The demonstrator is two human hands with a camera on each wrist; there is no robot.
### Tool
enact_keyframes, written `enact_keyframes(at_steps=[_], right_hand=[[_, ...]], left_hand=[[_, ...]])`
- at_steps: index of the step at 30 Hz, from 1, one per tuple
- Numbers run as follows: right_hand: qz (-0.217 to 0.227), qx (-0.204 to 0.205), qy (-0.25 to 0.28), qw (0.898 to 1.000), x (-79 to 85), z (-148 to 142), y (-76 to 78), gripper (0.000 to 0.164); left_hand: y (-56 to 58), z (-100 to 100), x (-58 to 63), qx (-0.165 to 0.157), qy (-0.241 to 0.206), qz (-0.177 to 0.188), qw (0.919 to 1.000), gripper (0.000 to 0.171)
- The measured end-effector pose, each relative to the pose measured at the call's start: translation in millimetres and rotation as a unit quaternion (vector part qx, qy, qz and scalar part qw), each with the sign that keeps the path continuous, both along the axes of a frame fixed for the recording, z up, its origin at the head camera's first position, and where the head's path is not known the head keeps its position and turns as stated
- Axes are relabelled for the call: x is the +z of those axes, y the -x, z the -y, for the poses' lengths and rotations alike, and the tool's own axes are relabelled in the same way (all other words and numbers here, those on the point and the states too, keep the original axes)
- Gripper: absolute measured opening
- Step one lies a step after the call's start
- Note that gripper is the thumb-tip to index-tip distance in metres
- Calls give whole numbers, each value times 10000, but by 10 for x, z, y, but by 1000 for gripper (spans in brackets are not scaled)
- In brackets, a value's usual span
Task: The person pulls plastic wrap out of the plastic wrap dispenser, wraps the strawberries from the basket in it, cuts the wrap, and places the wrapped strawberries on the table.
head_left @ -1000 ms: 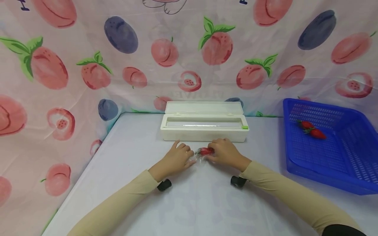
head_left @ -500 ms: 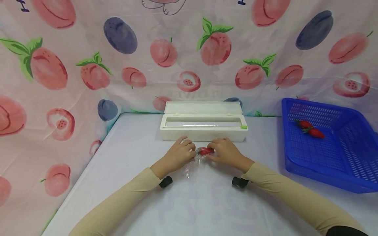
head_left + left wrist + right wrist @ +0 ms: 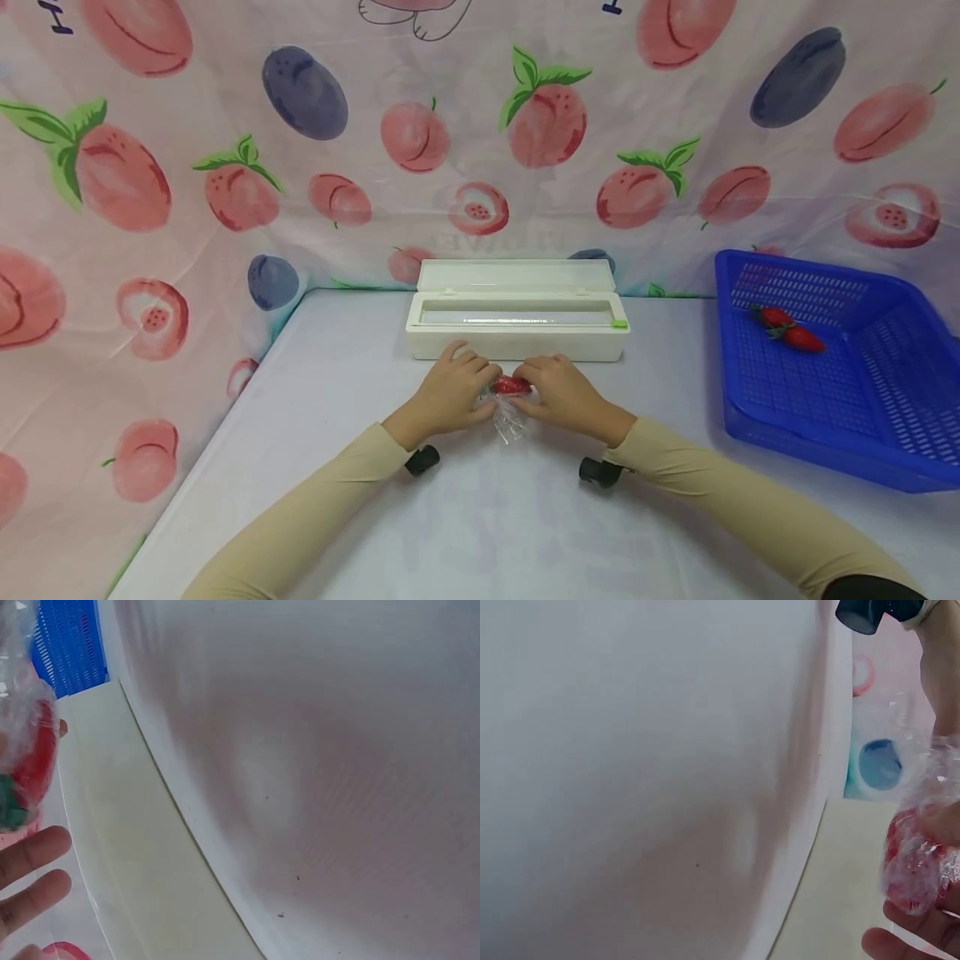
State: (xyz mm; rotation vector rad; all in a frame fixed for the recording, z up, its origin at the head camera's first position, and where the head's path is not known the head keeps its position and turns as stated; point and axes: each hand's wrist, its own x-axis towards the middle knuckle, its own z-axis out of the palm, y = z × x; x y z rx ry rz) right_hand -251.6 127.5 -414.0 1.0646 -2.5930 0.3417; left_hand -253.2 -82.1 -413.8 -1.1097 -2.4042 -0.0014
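Note:
Between the two hands, a red strawberry (image 3: 512, 385) with green leaves is covered in crinkled clear cling film (image 3: 510, 423), whose loose end hangs toward the person. The left hand (image 3: 450, 390) holds the leafy end with thumb and fingers; two of its fingers (image 3: 39, 851) stretch free of the fruit in the left wrist view. At the other end, the right hand (image 3: 566, 396) grips the wrapped strawberry (image 3: 906, 862). Just behind the hands stands a white cling film dispenser (image 3: 517, 345), its lid (image 3: 517, 275) raised and a film roll inside. Parts of the fingers are cut off in both wrist views.
On the right, a blue plastic basket (image 3: 847, 462) holds two strawberries (image 3: 801, 338). The white tablecloth (image 3: 352, 350) covers the table. A fruit-print cloth (image 3: 337, 250) hangs behind and to the left.
The wrapped strawberry has shifted slightly left, with the right hand moving along. The left hand has regripped closer to the fruit, and the loose film now hangs gathered below it.

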Motion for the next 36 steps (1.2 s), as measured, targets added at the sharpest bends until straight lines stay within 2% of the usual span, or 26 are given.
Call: enact_keyframes(at_steps=[2, 6, 8, 10, 14, 18, 21, 24, 28, 33, 36], right_hand=[[96, -3, -28, 10000, 16, 7, -10, 36], [231, -99, -225, 9994, 33, 15, -23, 61], [210, -150, -352, 9990, 34, 21, -26, 64], [158, -212, -374, 9990, 34, 25, -21, 59], [191, -233, -140, 9994, 36, 18, -7, 37], [107, -128, 64, 9998, 28, 14, 1, 29], [-157, 18, 135, 9998, 16, 31, 5, 27], [-285, 165, 152, 9993, 17, 29, 12, 30], [-541, 371, 39, 9978, 13, -20, 24, 35], [-1381, 715, -146, 9877, 23, -72, 24, 30], [-1622, 777, -193, 9835, 17, -84, 28, 29]], left_hand=[[0, 4, 5, 45, -60, -23, 10000, 31], [3, 10, 11, 210, -74, -19, 9998, 31], [0, 9, 14, 267, -62, 12, 9996, 32], [-5, 6, 18, 291, -51, 59, 9995, 32], [-16, 15, 30, 242, 53, 241, 9994, 41], [-21, -2, 16, 141, 92, 435, 9989, 51], [-21, -37, 0, 63, -5, 429, 9991, 46], [-13, -50, -5, -27, -16, 200, 9998, 38], [1, -31, -32, -95, 37, -200, 9997, 38], [12, -19, -57, -230, 74, -659, 9975, 49], [5, -25, -56, -266, 98, -894, 9956, 52]])
